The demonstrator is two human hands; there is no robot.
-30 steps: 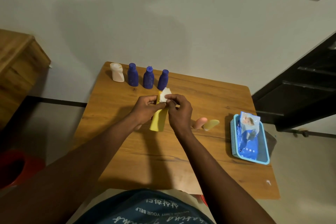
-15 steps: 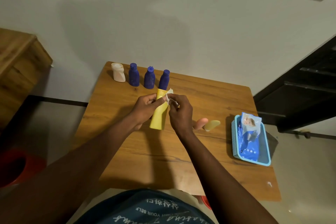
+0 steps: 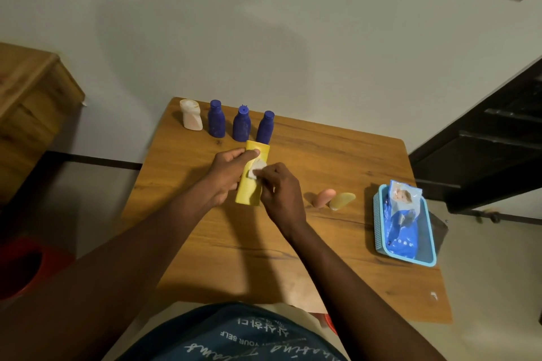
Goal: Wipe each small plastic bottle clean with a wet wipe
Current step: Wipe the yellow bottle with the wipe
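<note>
My left hand (image 3: pixel 227 171) grips a yellow bottle (image 3: pixel 250 190) upright on the wooden table (image 3: pixel 337 161), thumb near its top. My right hand (image 3: pixel 281 193) pinches a small white wet wipe (image 3: pixel 257 169) and presses it against the bottle's middle. Behind them stand three blue bottles (image 3: pixel 241 124) in a row, with a white bottle (image 3: pixel 191 114) at their left. A pink bottle (image 3: pixel 324 197) and a pale yellow bottle (image 3: pixel 341 200) lie on the table to the right.
A light blue basket (image 3: pixel 426 258) at the table's right edge holds a blue pack of wipes (image 3: pixel 401 223). A wooden cabinet (image 3: pixel 26 108) stands left, a red bin (image 3: pixel 20 269) on the floor, and a dark door frame (image 3: pixel 484 161) right.
The wipe has slid from the yellow bottle's top down to its middle with my right hand. My left hand still holds the bottle in the same place.
</note>
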